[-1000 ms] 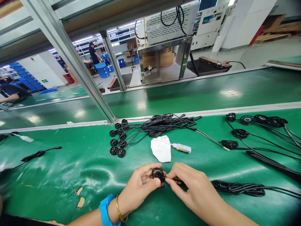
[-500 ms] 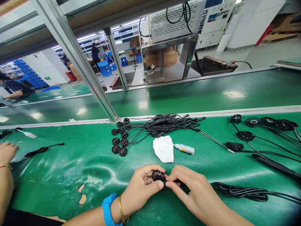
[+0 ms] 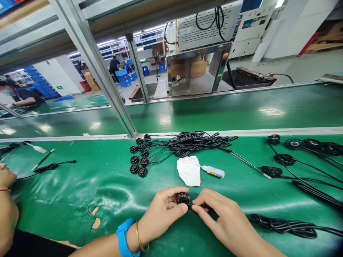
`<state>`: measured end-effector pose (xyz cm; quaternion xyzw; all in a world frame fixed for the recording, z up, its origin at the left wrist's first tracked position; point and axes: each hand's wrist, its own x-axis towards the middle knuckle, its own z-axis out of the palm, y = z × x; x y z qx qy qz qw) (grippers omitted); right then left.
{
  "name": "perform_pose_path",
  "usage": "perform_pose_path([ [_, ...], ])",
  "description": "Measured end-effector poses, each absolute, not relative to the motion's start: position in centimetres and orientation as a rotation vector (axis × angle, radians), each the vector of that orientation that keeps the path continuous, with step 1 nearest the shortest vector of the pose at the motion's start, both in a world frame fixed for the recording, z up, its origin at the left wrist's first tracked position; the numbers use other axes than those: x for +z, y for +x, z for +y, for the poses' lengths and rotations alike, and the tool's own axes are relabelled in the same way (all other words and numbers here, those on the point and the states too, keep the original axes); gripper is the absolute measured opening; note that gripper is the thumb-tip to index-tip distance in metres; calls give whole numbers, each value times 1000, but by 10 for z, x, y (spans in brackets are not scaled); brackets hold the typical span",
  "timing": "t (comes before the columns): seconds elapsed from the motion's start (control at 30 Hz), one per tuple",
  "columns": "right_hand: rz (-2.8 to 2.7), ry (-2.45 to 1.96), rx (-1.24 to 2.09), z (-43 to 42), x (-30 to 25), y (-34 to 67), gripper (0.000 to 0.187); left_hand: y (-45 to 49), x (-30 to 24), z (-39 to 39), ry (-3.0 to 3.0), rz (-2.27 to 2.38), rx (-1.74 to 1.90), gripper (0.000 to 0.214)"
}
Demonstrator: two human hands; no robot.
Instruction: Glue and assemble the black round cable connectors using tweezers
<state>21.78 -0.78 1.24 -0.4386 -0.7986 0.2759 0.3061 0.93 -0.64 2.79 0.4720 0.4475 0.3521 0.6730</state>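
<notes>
Between the thumb and fingers of my left hand point(image 3: 167, 210) is a small round black motor-like part point(image 3: 182, 197) with coppery segments round its rim. My right hand point(image 3: 218, 208) pinches the black cable point(image 3: 190, 205) close to where it leaves that part. Most of this cable is hidden behind my right fingers. Just beyond my hands lie a white cloth point(image 3: 189, 171) and a small dropper bottle point(image 3: 213, 171). Further back, several similar round parts point(image 3: 142, 172) sit in rows, their black cables point(image 3: 187, 142) heaped to the right.
A thin brush-like stick point(image 3: 252, 164) slants across the green bench mat point(image 3: 107, 192). Black wheel-like parts with cables point(image 3: 285, 159) and a bundled cable point(image 3: 286, 225) lie on the right. Another person's hand point(image 3: 6, 176) is at the left edge. A metal post point(image 3: 99, 71) rises behind.
The view has shifted slightly. My hands still hold the round part and its cable, with a little more cable showing between them. At left, a thin stick now lies near the neighbour's cable.
</notes>
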Motion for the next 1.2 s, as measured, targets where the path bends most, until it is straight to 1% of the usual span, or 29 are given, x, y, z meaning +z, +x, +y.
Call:
perform_pose_path([
  [0.2, -2132, -1081, 720, -13, 14, 211, 12, 8, 27, -5, 1082, 1067, 738, 44],
  [0.37, -2098, -1037, 801, -7, 22, 216, 7, 9, 32, -5, 1056, 1016, 766, 37],
  [0.43, -2050, -1083, 733, 5, 26, 228, 10, 10, 32, -5, 1016, 1008, 767, 37],
  [0.53, -1933, -1387, 469, 33, 26, 252, 22, 10, 33, -4, 978, 1002, 776, 39],
  [0.6, -1912, -1542, 400, 51, 21, 266, 29, 10, 33, -4, 987, 996, 780, 40],
  [0.63, -1918, -1573, 413, 58, 19, 270, 29, 10, 33, -4, 995, 994, 777, 41],
  [0.73, -1920, -1570, 515, 67, 15, 276, 22, 9, 34, -3, 1004, 1000, 767, 43],
  [0.8, -1885, -1568, 601, 65, 17, 277, 22, 9, 33, -3, 1006, 1002, 761, 42],
  [0.93, -1743, -1522, 794, 57, 26, 277, 32, 8, 32, -2, 997, 981, 759, 42],
  [1.03, -1575, -1484, 857, 54, 28, 275, 43, 7, 31, -2, 986, 962, 753, 42],
  [1.2, -1377, -1448, 912, 53, 22, 267, 45, 8, 33, -3, 953, 960, 746, 42],
])
